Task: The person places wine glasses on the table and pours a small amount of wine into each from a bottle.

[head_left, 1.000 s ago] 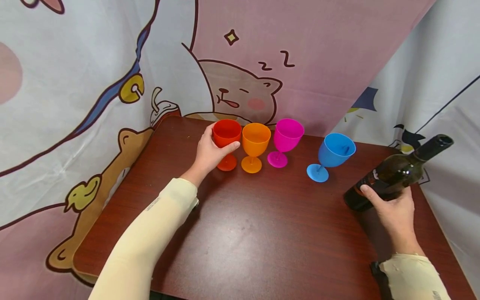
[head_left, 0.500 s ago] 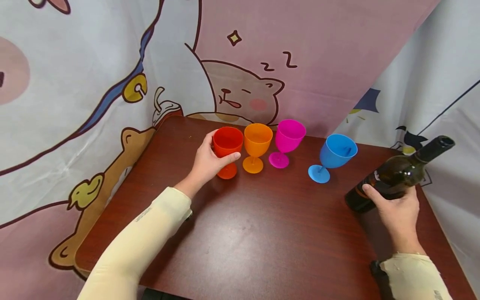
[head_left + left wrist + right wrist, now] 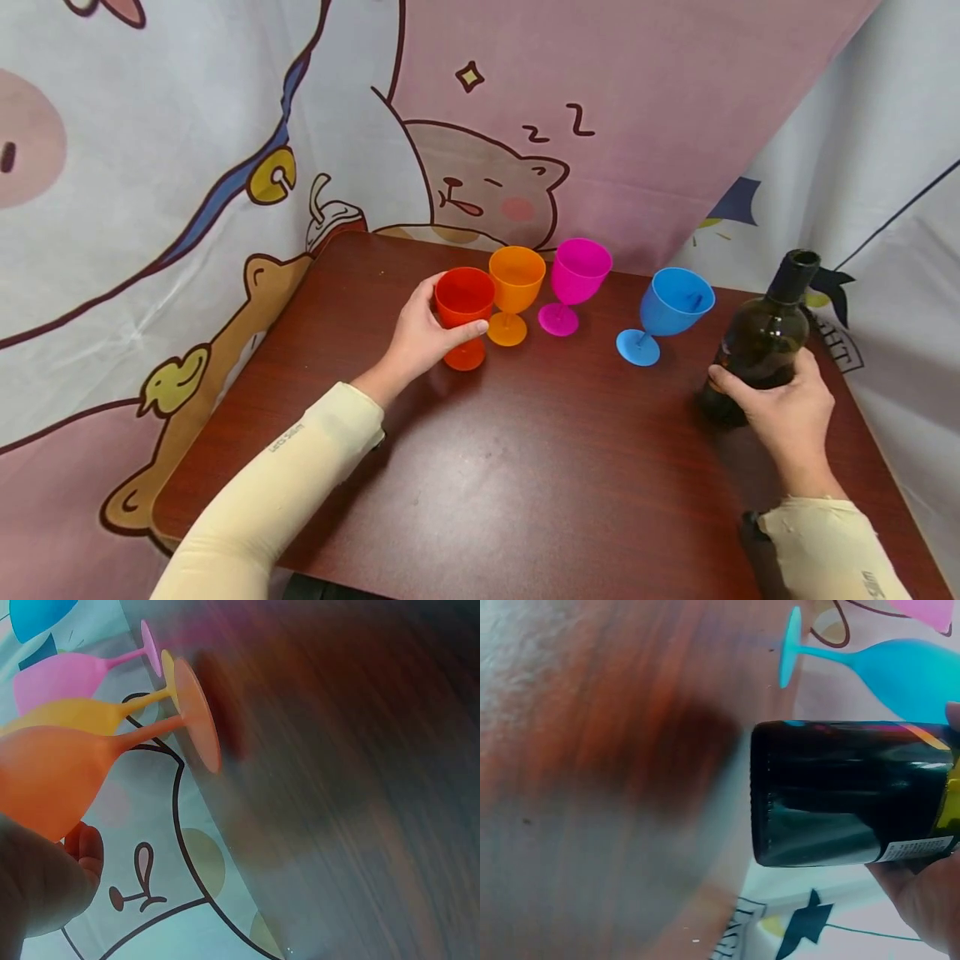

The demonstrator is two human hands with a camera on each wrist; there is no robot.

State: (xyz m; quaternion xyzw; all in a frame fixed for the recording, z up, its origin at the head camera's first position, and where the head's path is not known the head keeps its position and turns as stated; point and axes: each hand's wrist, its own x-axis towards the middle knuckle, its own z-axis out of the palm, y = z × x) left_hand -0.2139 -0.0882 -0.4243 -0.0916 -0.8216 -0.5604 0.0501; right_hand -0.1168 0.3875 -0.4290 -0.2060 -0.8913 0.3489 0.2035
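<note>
Wine bottle (image 3: 763,337), in the head view, is held by the right hand (image 3: 787,417) at the surface (image 3: 525,500)'s right side; the left hand (image 3: 426,335) holds a red goblet (image 3: 465,304) by its bowl, beside an orange goblet (image 3: 517,279) that a sideways nudge might topple. Left wrist: their feet overlap in view, so could catch. Right wrist: the blue goblet (image 3: 911,675) is near the bottle; a careless swing could knock it over.

Red stemmed goblet (image 3: 465,302), bowl up, gripped, toward back of surface (image 3: 487,483), left of centre. Dark glass bottle (image 3: 765,337), labelled, neck up, gripped, near surface's right edge.
</note>
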